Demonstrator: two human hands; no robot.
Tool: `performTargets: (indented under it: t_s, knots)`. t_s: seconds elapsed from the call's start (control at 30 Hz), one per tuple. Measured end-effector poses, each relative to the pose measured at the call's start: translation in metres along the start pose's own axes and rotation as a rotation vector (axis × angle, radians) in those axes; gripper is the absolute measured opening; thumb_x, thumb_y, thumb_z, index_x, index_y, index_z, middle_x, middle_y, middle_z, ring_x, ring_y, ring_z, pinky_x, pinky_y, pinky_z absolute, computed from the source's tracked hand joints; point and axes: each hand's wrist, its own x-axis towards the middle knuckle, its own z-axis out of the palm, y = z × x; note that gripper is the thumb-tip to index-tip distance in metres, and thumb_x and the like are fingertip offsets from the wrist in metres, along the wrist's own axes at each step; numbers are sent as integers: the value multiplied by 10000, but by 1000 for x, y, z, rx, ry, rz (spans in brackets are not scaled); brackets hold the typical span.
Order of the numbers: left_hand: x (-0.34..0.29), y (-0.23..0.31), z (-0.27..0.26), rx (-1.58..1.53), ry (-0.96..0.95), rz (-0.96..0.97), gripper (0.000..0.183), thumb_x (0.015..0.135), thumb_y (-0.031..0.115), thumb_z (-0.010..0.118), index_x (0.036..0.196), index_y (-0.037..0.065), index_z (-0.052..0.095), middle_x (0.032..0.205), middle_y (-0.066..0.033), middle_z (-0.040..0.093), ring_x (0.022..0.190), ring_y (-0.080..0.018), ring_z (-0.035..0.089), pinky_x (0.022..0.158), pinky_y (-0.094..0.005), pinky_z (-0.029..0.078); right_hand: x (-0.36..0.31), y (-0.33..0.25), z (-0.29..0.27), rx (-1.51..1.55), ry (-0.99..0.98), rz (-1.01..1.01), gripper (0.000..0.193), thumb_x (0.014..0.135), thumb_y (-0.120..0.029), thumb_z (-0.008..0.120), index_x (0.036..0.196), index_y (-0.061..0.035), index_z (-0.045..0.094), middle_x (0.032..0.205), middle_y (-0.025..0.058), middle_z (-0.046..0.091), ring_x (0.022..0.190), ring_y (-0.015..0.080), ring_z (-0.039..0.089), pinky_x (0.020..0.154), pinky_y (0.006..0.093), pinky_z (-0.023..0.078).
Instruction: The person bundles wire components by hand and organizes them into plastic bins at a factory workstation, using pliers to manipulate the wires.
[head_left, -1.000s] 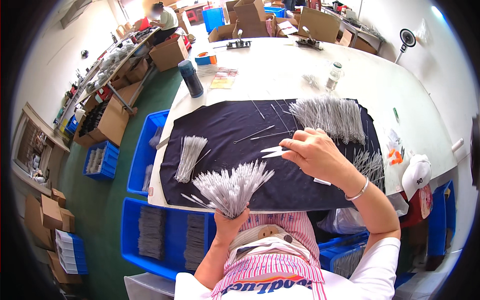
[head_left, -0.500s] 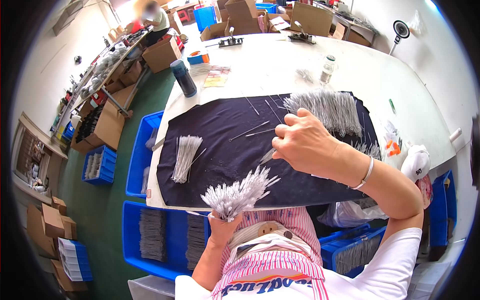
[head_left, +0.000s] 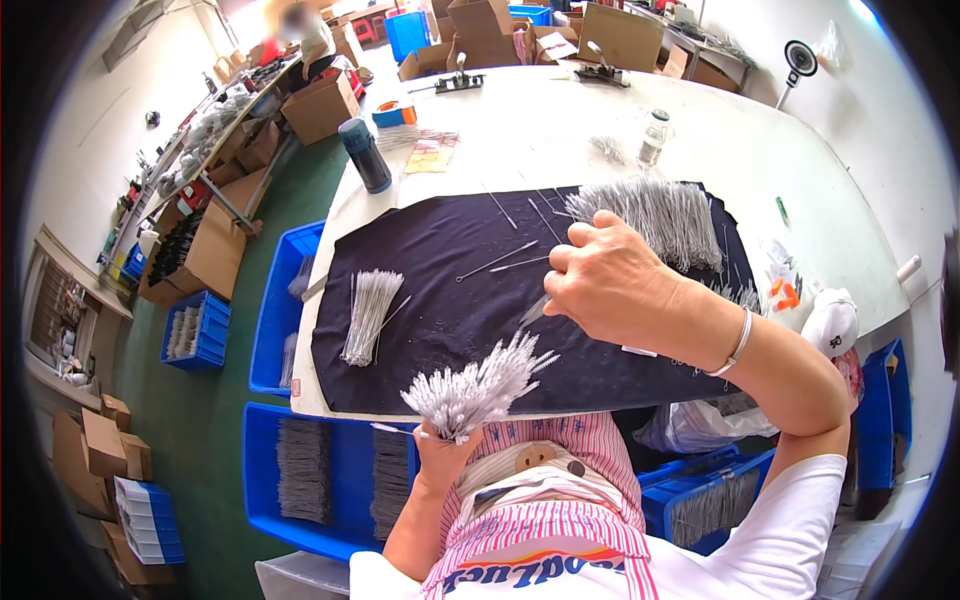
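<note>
My left hand (head_left: 447, 455) is closed around a thick bundle of small white-bristled wire brushes (head_left: 475, 390), bristle ends fanned upward at the table's near edge. Above the dark cloth (head_left: 450, 260), my right hand (head_left: 612, 275) is pinched shut, and a blurred, pale wire brush (head_left: 535, 310) pokes out from its fingertips. Just beyond that hand lies a wide pile of brushes (head_left: 660, 220), partly hidden by it. A smaller brush bundle (head_left: 373, 315) rests on the cloth's left side. Several single brushes (head_left: 500, 258) lie scattered between them.
A dark bottle (head_left: 365, 155), a tape roll (head_left: 394, 115) and a glass jar (head_left: 653, 138) stand on the white table (head_left: 540, 120). Blue bins (head_left: 262, 480) with wire bundles sit below its left edge. A white cap (head_left: 832, 320) is at the right. Another person (head_left: 312, 45) works far left.
My right hand stays over the cloth with only a slight shift, its forearm moving a little right. The left hand and its bundle hardly move. The far person's posture has changed.
</note>
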Motion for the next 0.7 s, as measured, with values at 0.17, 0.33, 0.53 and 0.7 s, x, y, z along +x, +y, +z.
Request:
performTargets:
  t_s: [0.17, 0.33, 0.53, 0.7]
  knots:
    - [-1, -5, -2, 10, -25, 27, 283, 679, 11, 718, 936, -24, 606, 828, -53, 672, 731, -63, 592, 661, -226, 487, 2, -2, -1, -9, -81, 3, 63, 703, -190, 640, 697, -202, 701, 744, 11, 615, 802, 179, 559, 743, 338, 397]
    - [-1, -7, -2, 0, -43, 5, 293, 689, 26, 726, 949, -27, 601, 838, -57, 672, 740, -67, 594, 671, -225, 488, 3, -2, 3, 9, -74, -10, 66, 691, -179, 641, 689, -206, 700, 739, 7, 614, 797, 173, 556, 742, 334, 396]
    - [1, -2, -3, 19, -57, 8, 314, 690, 29, 732, 963, -28, 589, 847, -60, 674, 749, -63, 593, 676, -225, 489, 3, -2, 4, -4, -68, -15, 50, 696, -205, 650, 678, -194, 696, 734, 10, 613, 791, 170, 553, 744, 332, 387]
    - [-1, -9, -3, 16, -33, 34, 331, 689, 32, 736, 975, -24, 580, 852, -60, 673, 754, -66, 596, 680, -227, 490, 2, -2, 4, 2, -25, -26, 164, 720, -271, 661, 674, -115, 676, 692, -12, 609, 752, 157, 556, 716, 326, 400]
